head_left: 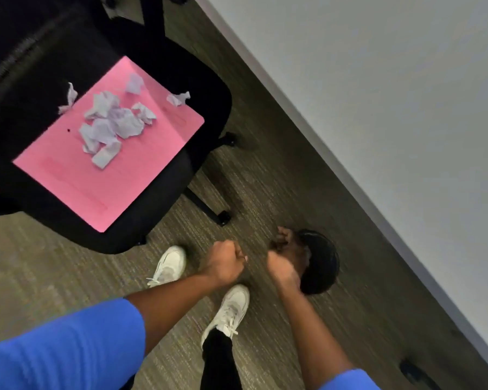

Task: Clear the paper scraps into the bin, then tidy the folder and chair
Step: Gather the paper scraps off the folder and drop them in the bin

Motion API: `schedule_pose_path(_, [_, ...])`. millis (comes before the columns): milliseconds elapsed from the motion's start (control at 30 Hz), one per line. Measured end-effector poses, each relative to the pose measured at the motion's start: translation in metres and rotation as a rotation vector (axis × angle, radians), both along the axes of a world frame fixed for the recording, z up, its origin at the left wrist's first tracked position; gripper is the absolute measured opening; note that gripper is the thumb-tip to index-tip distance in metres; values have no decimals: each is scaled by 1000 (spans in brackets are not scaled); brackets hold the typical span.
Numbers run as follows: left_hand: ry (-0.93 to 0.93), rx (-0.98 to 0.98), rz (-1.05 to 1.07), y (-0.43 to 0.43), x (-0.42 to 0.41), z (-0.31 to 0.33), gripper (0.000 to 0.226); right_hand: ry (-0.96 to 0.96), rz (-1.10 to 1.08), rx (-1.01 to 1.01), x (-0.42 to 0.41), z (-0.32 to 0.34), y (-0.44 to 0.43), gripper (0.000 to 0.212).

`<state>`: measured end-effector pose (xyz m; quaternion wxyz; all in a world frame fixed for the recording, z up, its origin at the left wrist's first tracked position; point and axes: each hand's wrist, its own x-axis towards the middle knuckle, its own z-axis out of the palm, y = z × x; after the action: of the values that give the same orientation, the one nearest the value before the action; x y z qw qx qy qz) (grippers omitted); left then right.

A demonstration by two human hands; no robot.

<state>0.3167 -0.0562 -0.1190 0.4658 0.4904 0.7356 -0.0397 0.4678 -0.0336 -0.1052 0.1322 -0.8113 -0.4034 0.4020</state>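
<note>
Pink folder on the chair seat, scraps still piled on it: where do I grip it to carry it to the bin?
Probably take the pink folder by its two long edges, coming from the near corner that overhangs the chair seat front. It lies flat, with the paper scraps heaped toward the far half, so hold it level. Two scraps lie at its edges and may fall off.
</note>
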Motion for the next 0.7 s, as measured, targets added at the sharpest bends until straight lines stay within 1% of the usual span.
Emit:
schedule_pose_path(67, [16, 65, 33, 4, -30, 19, 16, 40, 41, -97, -23, 12, 12, 23])
schedule_pose_path(100, [38, 115, 47, 7, -44, 29, 14, 67, 60, -108, -35, 18, 20, 18])
schedule_pose_path(133, [68, 180, 61, 10, -60, 38, 12, 78, 82, -89, -48, 24, 29, 20])
schedule_pose_path(200, [146, 318, 92, 19, -90, 55, 10, 75, 152, -54, -75, 39, 49, 34])
schedule_pose_path(267, [233, 453, 129, 30, -121, 69, 11, 68, 250, 27, -104, 54, 69, 49])
schedule_pose_path(333, [291, 577, 191, 43, -155, 81, 11, 65, 338, 99, -132, 65, 86, 57])
schedule_pose_path(367, [316, 630, 226, 50, -172, 85, 15, 61, 380, 128, -145, 68, 94, 60])
schedule_pose_path(400, [342, 667, 257, 56, -189, 89, 25, 50, 426, 151, -159, 71, 102, 63])
schedule_pose_path(467, [394, 674, 310, 69, -222, 93, 51, 31, 526, 184, -186, 76, 118, 69])
schedule_pose_path(533, [450, 608, 333, 81, -252, 94, 82, 17, 642, 219, -211, 79, 134, 77])
schedule_pose_path(600, [467, 543, 322, 92, -278, 93, 111, -10, 760, 241, -236, 79, 152, 88])
schedule_pose_path(667, [433, 522, 264, 103, -299, 88, 128, -44, 845, 252, -261, 78, 167, 95])
schedule_pose_path(700, [414, 523, 213, 109, -307, 85, 133, -68, 880, 254, -272, 77, 173, 95])
